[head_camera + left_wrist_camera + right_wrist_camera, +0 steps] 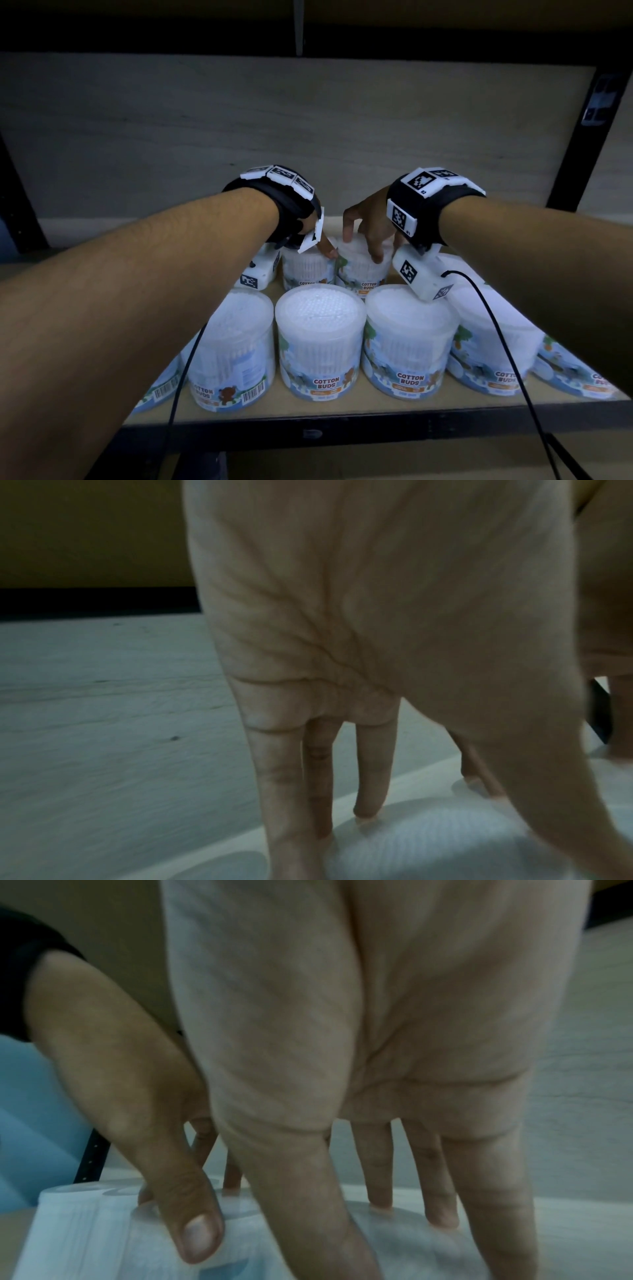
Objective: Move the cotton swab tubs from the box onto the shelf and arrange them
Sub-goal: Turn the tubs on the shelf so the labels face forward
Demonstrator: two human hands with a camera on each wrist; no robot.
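Observation:
Two clear cotton swab tubs stand side by side in the back row of the wooden shelf [308, 407]. My left hand [323, 246] grips the left back tub [306, 270] from above, its thumb on the near right side. In the left wrist view, that hand's fingers [368, 777] reach down over the far rim of the tub's lid [428, 840]. My right hand [366, 233] grips the right back tub [359, 272] by its top. The right wrist view shows its fingers [441, 1191] on the far edge of the lid [394, 1240] and the left thumb [171, 1191] close beside it.
Several "Cotton Buds" tubs form a front row along the shelf edge, among them one at the left [236, 346], one in the middle [320, 335] and one at the right [489, 342]. A black upright [582, 137] bounds the shelf on the right. Black cables [507, 342] hang from both wrists.

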